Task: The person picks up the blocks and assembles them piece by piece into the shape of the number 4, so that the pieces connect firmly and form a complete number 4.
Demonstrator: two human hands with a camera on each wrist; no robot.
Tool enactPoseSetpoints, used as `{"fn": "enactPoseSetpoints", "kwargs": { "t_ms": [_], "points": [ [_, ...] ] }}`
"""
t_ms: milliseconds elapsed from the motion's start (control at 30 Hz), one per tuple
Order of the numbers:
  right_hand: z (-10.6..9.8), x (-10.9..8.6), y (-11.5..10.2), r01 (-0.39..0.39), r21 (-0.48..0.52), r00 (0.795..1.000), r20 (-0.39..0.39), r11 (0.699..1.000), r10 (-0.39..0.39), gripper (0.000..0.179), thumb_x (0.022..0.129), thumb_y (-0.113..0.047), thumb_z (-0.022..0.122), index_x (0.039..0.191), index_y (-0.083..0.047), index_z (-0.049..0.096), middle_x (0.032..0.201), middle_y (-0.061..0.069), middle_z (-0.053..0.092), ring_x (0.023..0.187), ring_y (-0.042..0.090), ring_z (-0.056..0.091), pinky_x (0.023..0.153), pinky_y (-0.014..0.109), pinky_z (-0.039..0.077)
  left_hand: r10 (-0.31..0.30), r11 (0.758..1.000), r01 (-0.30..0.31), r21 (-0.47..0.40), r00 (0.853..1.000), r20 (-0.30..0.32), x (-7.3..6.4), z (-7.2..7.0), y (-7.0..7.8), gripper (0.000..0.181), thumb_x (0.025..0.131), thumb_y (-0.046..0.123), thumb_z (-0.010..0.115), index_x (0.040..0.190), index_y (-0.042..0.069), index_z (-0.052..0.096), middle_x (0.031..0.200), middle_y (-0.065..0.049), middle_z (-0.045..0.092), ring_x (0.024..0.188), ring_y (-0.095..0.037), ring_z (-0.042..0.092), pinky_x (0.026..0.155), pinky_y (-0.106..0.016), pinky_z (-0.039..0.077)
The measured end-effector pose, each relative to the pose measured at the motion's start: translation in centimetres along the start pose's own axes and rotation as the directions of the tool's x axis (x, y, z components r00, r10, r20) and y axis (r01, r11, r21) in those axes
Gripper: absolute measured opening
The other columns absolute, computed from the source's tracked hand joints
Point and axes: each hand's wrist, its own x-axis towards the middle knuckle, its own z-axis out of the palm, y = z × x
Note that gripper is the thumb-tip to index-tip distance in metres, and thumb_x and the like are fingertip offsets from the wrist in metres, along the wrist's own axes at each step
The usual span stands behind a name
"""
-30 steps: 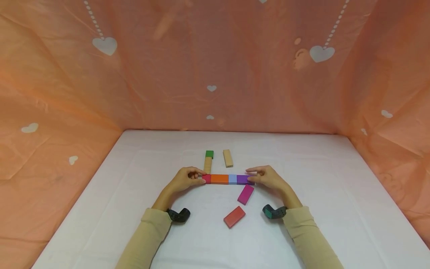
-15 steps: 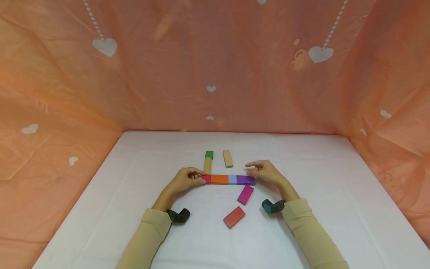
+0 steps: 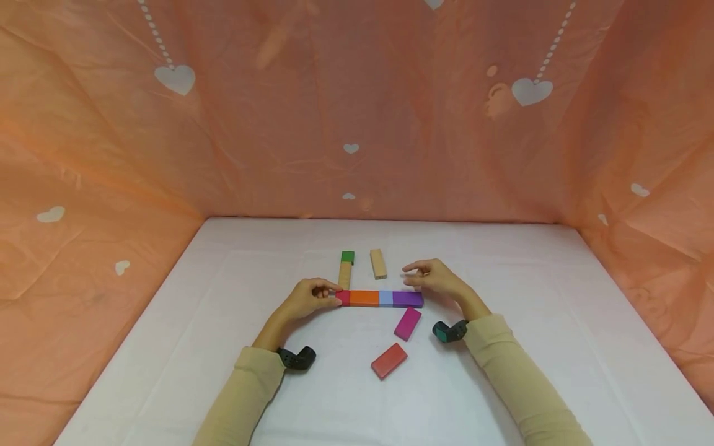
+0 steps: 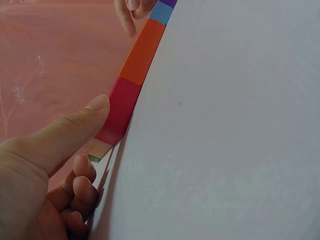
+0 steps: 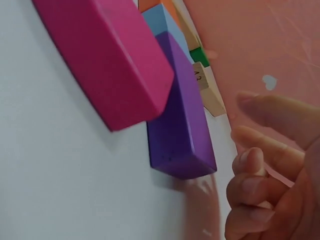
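Note:
In the head view my left hand (image 3: pixel 307 297) pinches the left end of a row of wooden blocks, at the crimson block (image 3: pixel 343 298). Its thumb lies along the crimson block (image 4: pixel 122 106) in the left wrist view. To the right follow an orange block (image 3: pixel 364 298), a light blue block (image 3: pixel 386 298) and a purple block (image 3: pixel 408 299). My right hand (image 3: pixel 437 277) hovers beyond the row's right end, holding nothing, its fingers loosely bent. It is apart from the purple block (image 5: pixel 182 120) in the right wrist view.
A magenta block (image 3: pixel 408 324) and a red block (image 3: pixel 389 361) lie nearer on the white table (image 3: pixel 223 260). Behind the row's left end is a plain wooden block (image 3: pixel 345 275) with a green block (image 3: pixel 348 257) at its far end. Another plain block (image 3: pixel 378 264) lies behind.
My right hand has let go of the purple block and moved away from me and slightly left. My left hand stays at the crimson block.

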Motion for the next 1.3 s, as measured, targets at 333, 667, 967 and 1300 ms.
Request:
{"fn": "enactPoseSetpoints", "kwargs": {
  "t_ms": [333, 667, 967, 1300],
  "points": [
    [0.4, 1.0, -0.2, -0.019, 0.077, 0.999, 0.052, 0.997, 0.015, 0.041, 0.09, -0.013, 0.066, 0.125, 0.007, 0.058, 0.07, -0.001, 0.05, 0.065, 0.012, 0.047, 0.061, 0.02, 0.041, -0.002, 1.0, 0.002, 0.005, 1.0, 0.001, 0.0, 0.0, 0.0, 0.028, 0.083, 0.018, 0.075, 0.109, 0.006, 0.072, 0.079, -0.002, 0.051, 0.076, -0.015, 0.045, 0.066, -0.019, 0.037],
    [0.8, 2.3, -0.1, -0.024, 0.131, 0.999, 0.047, 0.991, 0.018, 0.044, 0.09, -0.012, 0.065, 0.128, 0.008, 0.055, 0.068, -0.003, 0.05, 0.06, 0.011, 0.046, 0.057, 0.02, 0.039, 0.007, 1.0, -0.007, 0.001, 1.0, -0.004, -0.1, 0.0, 0.0, 0.028, 0.083, 0.017, 0.075, 0.108, 0.005, 0.072, 0.079, -0.002, 0.051, 0.075, -0.015, 0.045, 0.065, -0.019, 0.037],
    [1.0, 3.4, -0.8, -0.017, 0.077, 0.999, 0.039, 0.997, 0.014, 0.048, 0.087, -0.013, 0.068, 0.13, 0.005, 0.054, 0.067, -0.005, 0.048, 0.059, 0.01, 0.046, 0.056, 0.019, 0.038, 0.027, 1.0, -0.027, 0.008, 1.0, -0.006, -0.1, 0.0, 0.1, 0.027, 0.083, 0.016, 0.075, 0.107, 0.004, 0.072, 0.078, -0.002, 0.051, 0.074, -0.014, 0.045, 0.064, -0.018, 0.037],
    [1.4, 4.7, -1.3, -0.03, 0.104, 0.998, 0.067, 0.994, 0.023, 0.063, 0.085, -0.011, 0.071, 0.14, 0.002, 0.044, 0.07, -0.005, 0.048, 0.062, 0.007, 0.045, 0.058, 0.018, 0.04, 0.019, 1.0, -0.019, 0.003, 1.0, -0.003, -0.2, -0.1, 0.3, 0.027, 0.083, 0.016, 0.075, 0.108, 0.004, 0.072, 0.079, -0.002, 0.051, 0.074, -0.014, 0.045, 0.064, -0.018, 0.037]
  ]
}}
